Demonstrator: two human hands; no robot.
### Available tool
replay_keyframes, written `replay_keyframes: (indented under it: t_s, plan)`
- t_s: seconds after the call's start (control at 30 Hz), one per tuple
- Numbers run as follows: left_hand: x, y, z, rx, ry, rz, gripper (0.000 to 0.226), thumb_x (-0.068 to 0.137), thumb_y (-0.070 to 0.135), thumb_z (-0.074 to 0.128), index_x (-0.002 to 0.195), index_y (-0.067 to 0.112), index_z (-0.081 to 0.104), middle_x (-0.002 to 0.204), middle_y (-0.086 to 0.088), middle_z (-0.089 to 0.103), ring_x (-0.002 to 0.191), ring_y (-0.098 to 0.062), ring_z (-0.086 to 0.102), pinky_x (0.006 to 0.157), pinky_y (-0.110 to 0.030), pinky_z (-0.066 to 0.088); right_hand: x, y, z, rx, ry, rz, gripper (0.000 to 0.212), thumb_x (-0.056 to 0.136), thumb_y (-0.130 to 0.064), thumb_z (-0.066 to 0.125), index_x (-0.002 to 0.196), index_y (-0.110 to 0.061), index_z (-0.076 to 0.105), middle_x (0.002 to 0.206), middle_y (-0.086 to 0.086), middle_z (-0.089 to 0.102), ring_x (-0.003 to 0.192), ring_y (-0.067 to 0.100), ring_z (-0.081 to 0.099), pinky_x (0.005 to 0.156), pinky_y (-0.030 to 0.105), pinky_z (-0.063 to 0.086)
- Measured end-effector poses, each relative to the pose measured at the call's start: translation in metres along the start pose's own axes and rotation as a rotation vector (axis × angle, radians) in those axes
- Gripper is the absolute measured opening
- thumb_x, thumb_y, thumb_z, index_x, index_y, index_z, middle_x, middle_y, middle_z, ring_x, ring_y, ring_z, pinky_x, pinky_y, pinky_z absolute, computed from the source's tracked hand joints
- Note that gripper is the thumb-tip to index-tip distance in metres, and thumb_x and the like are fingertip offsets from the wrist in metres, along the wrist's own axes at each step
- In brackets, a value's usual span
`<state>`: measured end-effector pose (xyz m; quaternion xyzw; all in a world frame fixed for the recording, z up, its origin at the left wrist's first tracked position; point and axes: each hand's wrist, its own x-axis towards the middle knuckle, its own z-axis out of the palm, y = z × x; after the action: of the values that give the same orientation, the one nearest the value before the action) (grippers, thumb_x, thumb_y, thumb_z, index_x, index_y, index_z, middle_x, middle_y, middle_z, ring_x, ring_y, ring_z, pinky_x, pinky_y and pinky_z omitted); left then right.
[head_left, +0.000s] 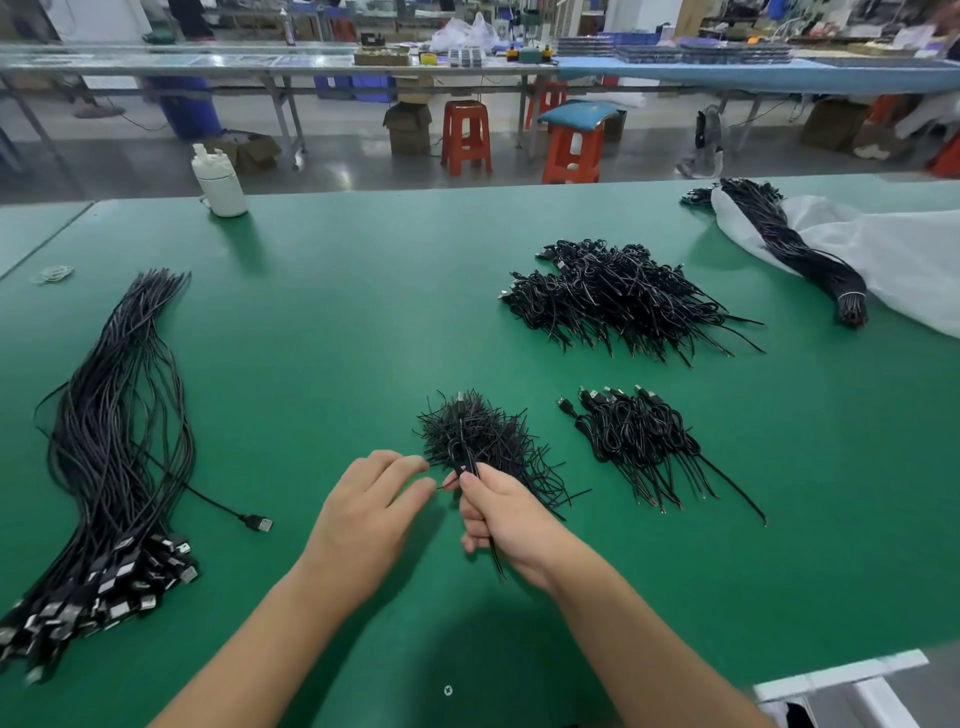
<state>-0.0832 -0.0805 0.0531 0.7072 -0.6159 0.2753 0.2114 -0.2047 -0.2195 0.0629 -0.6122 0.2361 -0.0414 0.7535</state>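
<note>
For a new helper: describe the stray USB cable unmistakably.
On the green table, find the long bundle of black cables at the left. One cable strays rightward from it, its USB plug lying alone, apart from the heaped plugs.

- I'm getting bright, even overhead light across the green table.
- Soft shadows are pooling on it beneath the left hand and right hand.
- Past its far edge, the background is blurring; its edges are bowing.
</note>
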Motion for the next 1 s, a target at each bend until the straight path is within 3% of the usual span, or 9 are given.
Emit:
replay_keyframes:
  t_s: [0.1,0.17,0.3,0.37,0.5,0.57,0.7,0.87,1.0]
  plan:
    - [0.010,0.002,-0.009,-0.021,-0.017,0.115,0.032,0.100,0.001,0.035,0.095,0.008,0.066,0.130,-0.012,0.063,0.130,-0.027,0.051,0.099,-0.039,0.045,0.001,0.000,-0.002,0.006,-0.026,0.002,0.020,0.107,-0.023,0.037,0.098,-0.015,0.053,0.061,-0.004,0.026,0.053,0.011,0.025,0.054,0.027,0.041]
    - [0.018,0.002,-0.015,-0.037,-0.063,0.170,0.036,0.102,0.003,0.029,0.095,0.008,0.064,0.139,-0.013,0.057,0.141,-0.025,0.041,0.110,-0.041,0.040,0.001,0.000,-0.002,-0.013,-0.048,0.002,0.021,0.107,-0.024,0.038,0.091,-0.017,0.049,0.060,-0.005,0.027,0.051,0.011,0.026,0.054,0.027,0.042]
    - [0.032,0.002,-0.020,-0.039,-0.175,0.246,0.048,0.099,0.001,0.018,0.093,0.010,0.065,0.138,-0.009,0.058,0.140,-0.023,0.043,0.114,-0.045,0.035,0.004,0.000,0.000,-0.067,-0.079,0.044,0.019,0.105,-0.030,0.042,0.090,-0.020,0.045,0.058,-0.009,0.029,0.050,0.011,0.025,0.053,0.028,0.041]
    - [0.037,0.002,-0.020,-0.045,-0.232,0.248,0.041,0.090,-0.002,0.027,0.094,0.010,0.066,0.129,-0.007,0.066,0.132,-0.021,0.052,0.110,-0.045,0.042,0.004,-0.001,0.001,-0.071,-0.104,0.051,0.017,0.104,-0.033,0.044,0.097,-0.018,0.050,0.059,-0.008,0.028,0.050,0.011,0.024,0.053,0.027,0.042]
    - [0.040,0.002,-0.018,-0.159,-0.298,0.016,0.018,0.081,0.004,0.054,0.092,0.015,0.062,0.097,0.004,0.069,0.099,-0.020,0.066,0.092,-0.034,0.042,0.001,-0.002,0.001,-0.073,-0.143,0.054,0.017,0.103,-0.021,0.041,0.089,-0.018,0.051,0.061,-0.005,0.029,0.052,0.012,0.024,0.054,0.027,0.041]
    - [0.040,0.006,-0.017,-0.235,-0.270,-0.130,0.010,0.087,0.011,0.051,0.088,0.016,0.059,0.084,0.007,0.062,0.082,-0.021,0.060,0.078,-0.033,0.038,-0.001,-0.002,0.003,-0.056,-0.158,0.035,0.022,0.102,-0.014,0.038,0.085,-0.019,0.050,0.063,-0.005,0.032,0.053,0.012,0.026,0.055,0.026,0.042]
    - [0.046,0.015,-0.016,-0.375,-0.213,-0.390,0.014,0.092,0.008,0.060,0.087,0.020,0.057,0.082,0.015,0.055,0.076,-0.008,0.046,0.075,-0.031,0.037,-0.003,-0.007,0.007,-0.008,-0.104,0.031,0.021,0.102,-0.015,0.041,0.082,-0.019,0.046,0.064,-0.006,0.033,0.054,0.010,0.029,0.053,0.028,0.044]
    - [0.052,0.018,-0.014,-0.467,-0.245,-0.630,0.019,0.093,0.013,0.059,0.083,0.028,0.055,0.078,0.016,0.061,0.071,-0.006,0.050,0.070,-0.023,0.036,-0.009,-0.008,0.013,-0.521,0.082,-0.128,0.026,0.102,-0.036,0.041,0.091,-0.014,0.047,0.067,-0.004,0.044,0.049,0.021,0.060,0.049,0.031,0.042]
    - [0.053,0.014,-0.015,-0.534,-0.350,-0.815,0.020,0.092,0.018,0.060,0.077,0.030,0.058,0.072,0.012,0.062,0.069,-0.002,0.054,0.061,-0.011,0.038,-0.011,-0.006,0.012,-0.925,0.181,-0.333,0.025,0.104,-0.033,0.039,0.091,-0.014,0.048,0.088,0.001,0.053,0.079,0.030,0.058,0.073,0.044,0.047]
